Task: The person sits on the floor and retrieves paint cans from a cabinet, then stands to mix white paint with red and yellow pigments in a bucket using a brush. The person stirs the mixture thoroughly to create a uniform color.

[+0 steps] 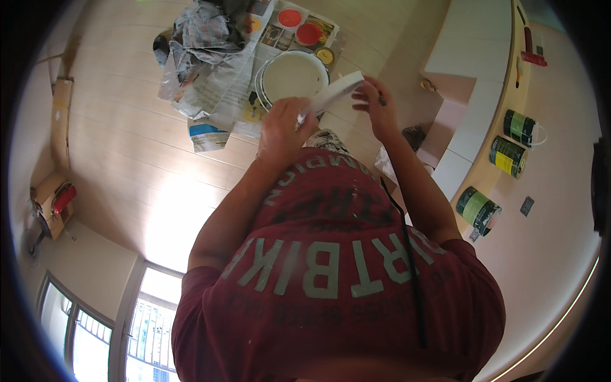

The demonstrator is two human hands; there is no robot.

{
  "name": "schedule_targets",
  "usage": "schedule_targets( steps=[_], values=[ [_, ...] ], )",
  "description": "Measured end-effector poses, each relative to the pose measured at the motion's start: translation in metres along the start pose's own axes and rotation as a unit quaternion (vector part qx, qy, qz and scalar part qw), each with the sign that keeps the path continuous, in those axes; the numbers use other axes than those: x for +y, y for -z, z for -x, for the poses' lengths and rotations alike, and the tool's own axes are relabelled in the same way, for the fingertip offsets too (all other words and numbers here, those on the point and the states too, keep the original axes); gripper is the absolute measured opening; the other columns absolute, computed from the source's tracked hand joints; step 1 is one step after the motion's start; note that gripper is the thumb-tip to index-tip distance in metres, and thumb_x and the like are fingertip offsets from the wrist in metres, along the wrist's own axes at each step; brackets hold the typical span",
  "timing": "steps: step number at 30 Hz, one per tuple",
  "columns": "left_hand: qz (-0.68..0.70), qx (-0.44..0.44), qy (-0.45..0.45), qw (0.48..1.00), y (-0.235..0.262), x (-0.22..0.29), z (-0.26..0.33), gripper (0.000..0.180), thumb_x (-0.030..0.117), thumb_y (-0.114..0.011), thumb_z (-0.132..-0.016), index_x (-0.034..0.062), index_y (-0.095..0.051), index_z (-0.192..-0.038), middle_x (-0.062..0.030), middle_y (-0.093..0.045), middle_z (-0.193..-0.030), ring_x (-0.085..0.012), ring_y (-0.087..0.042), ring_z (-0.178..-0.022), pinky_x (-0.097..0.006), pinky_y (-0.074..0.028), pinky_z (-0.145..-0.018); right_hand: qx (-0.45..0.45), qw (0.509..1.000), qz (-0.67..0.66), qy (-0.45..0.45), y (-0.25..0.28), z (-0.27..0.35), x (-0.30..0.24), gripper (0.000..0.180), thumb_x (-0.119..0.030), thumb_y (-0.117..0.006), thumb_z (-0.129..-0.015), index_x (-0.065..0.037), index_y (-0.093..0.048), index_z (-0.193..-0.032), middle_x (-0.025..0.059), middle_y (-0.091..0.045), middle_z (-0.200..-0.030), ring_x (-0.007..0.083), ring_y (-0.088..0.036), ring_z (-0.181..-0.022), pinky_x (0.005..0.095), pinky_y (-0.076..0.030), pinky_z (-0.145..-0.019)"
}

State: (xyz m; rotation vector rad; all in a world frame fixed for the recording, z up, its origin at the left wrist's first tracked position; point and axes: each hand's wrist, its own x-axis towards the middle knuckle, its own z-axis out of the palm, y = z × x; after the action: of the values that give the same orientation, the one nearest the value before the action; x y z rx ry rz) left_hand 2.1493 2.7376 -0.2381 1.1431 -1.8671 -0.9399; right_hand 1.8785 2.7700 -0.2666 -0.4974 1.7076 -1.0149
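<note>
My left hand (282, 129) is closed on the lower left end of a white, flat, curved roll (337, 91). The roll looks like tape and is seen nearly edge-on. At its upper right end is my right hand (380, 113), fingers bent, with a small dark thing (382, 100) showing among them. What that dark thing is cannot be made out. Just beyond my left hand stands a round bucket (294, 75) of pale, off-white paint on newspaper (219, 89).
Crumpled grey cloth or plastic (205, 28) lies far left. Two red round lids (309, 34) and a small yellowish one (325, 56) sit by the bucket. Several paint cans (507, 156) and a red-handled tool (533, 56) are on the right-hand ledge, beside white cabinets (474, 95).
</note>
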Motion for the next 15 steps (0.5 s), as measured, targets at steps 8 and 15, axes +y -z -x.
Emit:
schedule_targets(
  steps=[8,15],
  values=[
    [-0.004,-0.109,-0.277,0.955,-0.008,0.004,-0.006,0.042,0.005,-0.08,-0.076,0.0023,-0.073,-0.117,-0.013,-0.069,-0.108,-0.0325,-0.071,-0.102,-0.042,-0.061,-0.086,0.076,0.968,-0.212,-0.108,0.053,0.064,0.006,0.053,-0.023,-0.069,-0.102,0.007,-0.053,-0.143,0.0148,-0.071,-0.12,0.0245,-0.072,-0.102,0.0378,-0.061,-0.089],
    [0.048,-0.054,-0.121,0.99,-0.037,0.016,-0.02,0.042,0.014,-0.071,-0.1,0.0027,-0.063,-0.14,-0.019,-0.059,-0.141,-0.0336,-0.062,-0.127,-0.044,-0.055,-0.104,0.138,0.96,-0.239,0.038,0.065,0.097,-0.037,0.055,-0.009,-0.064,-0.104,0.003,-0.046,-0.154,0.015,-0.065,-0.138,0.0198,-0.065,-0.118,0.0349,-0.053,-0.102]
  ],
)
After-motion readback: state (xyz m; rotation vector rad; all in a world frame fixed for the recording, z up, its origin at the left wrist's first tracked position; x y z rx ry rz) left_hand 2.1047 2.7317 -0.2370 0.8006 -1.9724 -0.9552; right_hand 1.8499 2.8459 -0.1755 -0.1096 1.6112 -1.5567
